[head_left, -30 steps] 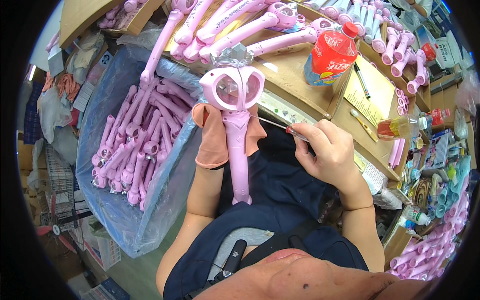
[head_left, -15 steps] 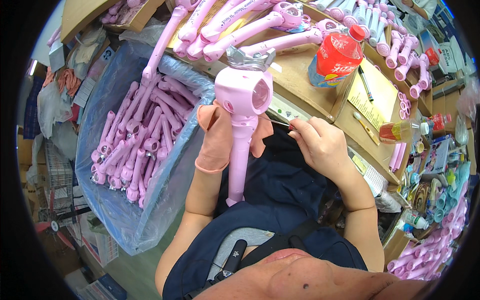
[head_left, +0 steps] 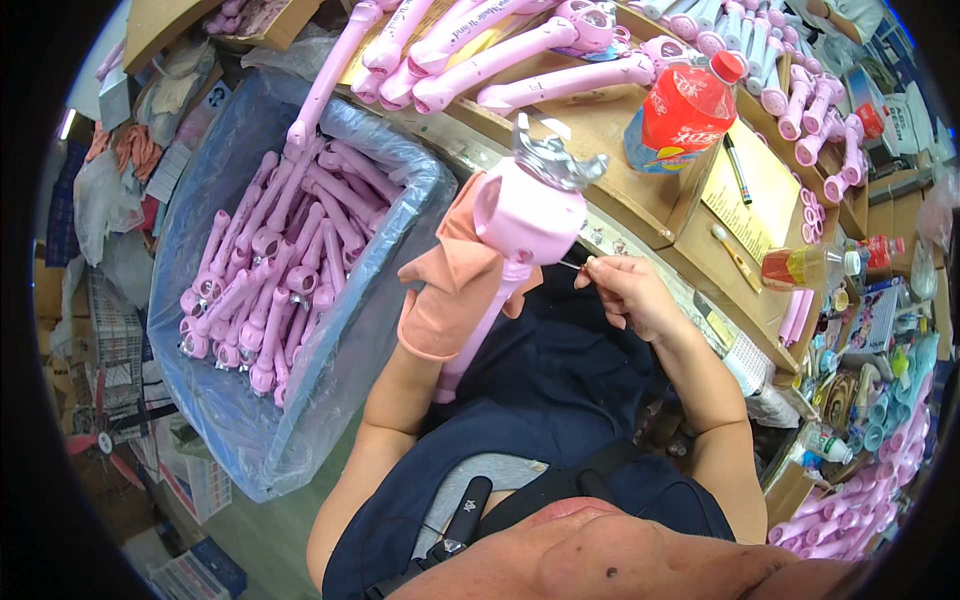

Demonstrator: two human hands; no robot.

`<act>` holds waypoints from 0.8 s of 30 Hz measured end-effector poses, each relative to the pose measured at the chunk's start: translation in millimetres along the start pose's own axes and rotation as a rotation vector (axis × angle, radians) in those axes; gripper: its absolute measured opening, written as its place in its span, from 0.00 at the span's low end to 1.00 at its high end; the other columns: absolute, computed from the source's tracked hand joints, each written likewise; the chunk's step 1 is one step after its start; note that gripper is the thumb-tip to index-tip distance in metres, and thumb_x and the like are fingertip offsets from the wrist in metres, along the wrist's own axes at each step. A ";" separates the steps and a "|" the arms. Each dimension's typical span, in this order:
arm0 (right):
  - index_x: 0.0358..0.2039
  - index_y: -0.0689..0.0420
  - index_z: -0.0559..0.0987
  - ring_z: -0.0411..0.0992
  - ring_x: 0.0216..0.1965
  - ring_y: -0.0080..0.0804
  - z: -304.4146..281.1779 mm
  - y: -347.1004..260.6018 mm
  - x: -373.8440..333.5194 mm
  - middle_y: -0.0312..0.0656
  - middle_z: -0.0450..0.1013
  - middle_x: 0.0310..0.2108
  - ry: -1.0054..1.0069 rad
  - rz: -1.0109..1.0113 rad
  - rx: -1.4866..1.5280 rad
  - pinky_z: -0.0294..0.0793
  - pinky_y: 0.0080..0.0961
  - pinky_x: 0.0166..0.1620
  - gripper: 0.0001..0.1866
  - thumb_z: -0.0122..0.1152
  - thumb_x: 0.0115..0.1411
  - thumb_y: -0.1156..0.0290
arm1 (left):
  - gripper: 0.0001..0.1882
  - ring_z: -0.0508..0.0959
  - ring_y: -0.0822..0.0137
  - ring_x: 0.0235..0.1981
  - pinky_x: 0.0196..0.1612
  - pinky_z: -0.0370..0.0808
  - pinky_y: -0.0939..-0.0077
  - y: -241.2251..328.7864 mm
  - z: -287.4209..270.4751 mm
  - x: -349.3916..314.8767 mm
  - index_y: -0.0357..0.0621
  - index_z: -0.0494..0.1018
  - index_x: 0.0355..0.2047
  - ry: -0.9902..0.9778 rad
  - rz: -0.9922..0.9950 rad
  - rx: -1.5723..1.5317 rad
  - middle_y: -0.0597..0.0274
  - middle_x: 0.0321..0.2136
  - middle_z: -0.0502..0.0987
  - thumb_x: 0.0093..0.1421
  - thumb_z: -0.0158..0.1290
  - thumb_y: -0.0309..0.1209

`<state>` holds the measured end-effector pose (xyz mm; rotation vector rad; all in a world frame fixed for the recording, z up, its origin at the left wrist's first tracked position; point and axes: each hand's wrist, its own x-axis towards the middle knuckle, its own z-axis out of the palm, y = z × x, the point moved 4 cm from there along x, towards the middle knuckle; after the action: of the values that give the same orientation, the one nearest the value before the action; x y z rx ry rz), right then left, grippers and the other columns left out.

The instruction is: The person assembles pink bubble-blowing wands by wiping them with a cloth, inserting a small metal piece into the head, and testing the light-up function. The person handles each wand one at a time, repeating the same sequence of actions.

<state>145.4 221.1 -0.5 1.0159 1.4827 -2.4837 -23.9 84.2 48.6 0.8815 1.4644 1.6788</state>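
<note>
A pink toy wand with a round head and a silver crown leans to the right in front of me. My left hand, in an orange glove, is wrapped round it just below the head; the fingers behind are partly hidden. The wand's shaft slants down towards my lap. My right hand, bare, pinches a thin metal rod, whose far end meets or passes behind the wand's neck; I cannot tell which. What handle the rod has is mostly covered by my fingers.
At left stands a bin lined with blue plastic, holding many pink wands. More wands lie on the bench. A red-labelled bottle, a pen, a yellow-handled brush and another bottle are at right.
The wand's head has moved right and tilted, so its round window no longer faces me. My left hand has turned with it. My right hand has shifted slightly, still pinching the rod.
</note>
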 end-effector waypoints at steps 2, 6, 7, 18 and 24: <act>0.35 0.60 0.76 0.46 0.12 0.12 -2.0 16.7 3.8 0.23 0.52 0.14 -0.118 0.236 0.276 0.48 0.15 0.15 0.16 0.54 0.68 0.58 | 0.18 0.76 0.70 0.24 0.31 0.73 0.83 -8.4 -3.8 -7.6 0.29 0.69 0.45 -0.054 -0.035 0.245 0.58 0.28 0.78 0.53 0.57 0.20; 0.37 0.58 0.72 0.48 0.12 0.11 0.3 48.1 9.8 0.23 0.51 0.14 -0.349 0.573 0.662 0.47 0.12 0.14 0.15 0.52 0.69 0.58 | 0.26 0.78 0.73 0.33 0.35 0.74 0.82 -20.3 -11.8 -16.2 0.31 0.67 0.53 -0.118 -0.009 0.285 0.59 0.34 0.78 0.54 0.59 0.24; 0.38 0.58 0.72 0.48 0.12 0.11 1.1 53.0 10.8 0.23 0.51 0.14 -0.397 0.571 0.706 0.47 0.12 0.13 0.15 0.51 0.69 0.58 | 0.25 0.78 0.73 0.33 0.34 0.75 0.81 -18.4 -14.1 -15.3 0.32 0.66 0.55 -0.153 0.047 0.368 0.59 0.35 0.78 0.58 0.54 0.26; 0.39 0.60 0.76 0.51 0.15 0.14 17.4 52.7 -8.6 0.25 0.53 0.16 -0.152 0.132 0.340 0.56 0.14 0.20 0.20 0.49 0.70 0.54 | 0.19 0.78 0.69 0.25 0.29 0.75 0.78 -3.3 -10.8 3.3 0.30 0.70 0.50 -0.224 -0.272 -0.302 0.57 0.32 0.79 0.63 0.53 0.32; 0.41 0.59 0.79 0.72 0.26 0.34 38.4 -8.8 -42.4 0.43 0.76 0.30 0.436 -0.969 -0.793 0.72 0.24 0.32 0.07 0.59 0.61 0.75 | 0.26 0.78 0.62 0.17 0.19 0.75 0.75 -2.0 -34.8 20.8 0.29 0.70 0.45 0.326 0.176 -0.210 0.48 0.26 0.78 0.70 0.40 0.46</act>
<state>155.8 183.8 42.5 0.7680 3.3144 -1.6287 -64.1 85.2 43.2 0.6590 1.4137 2.1438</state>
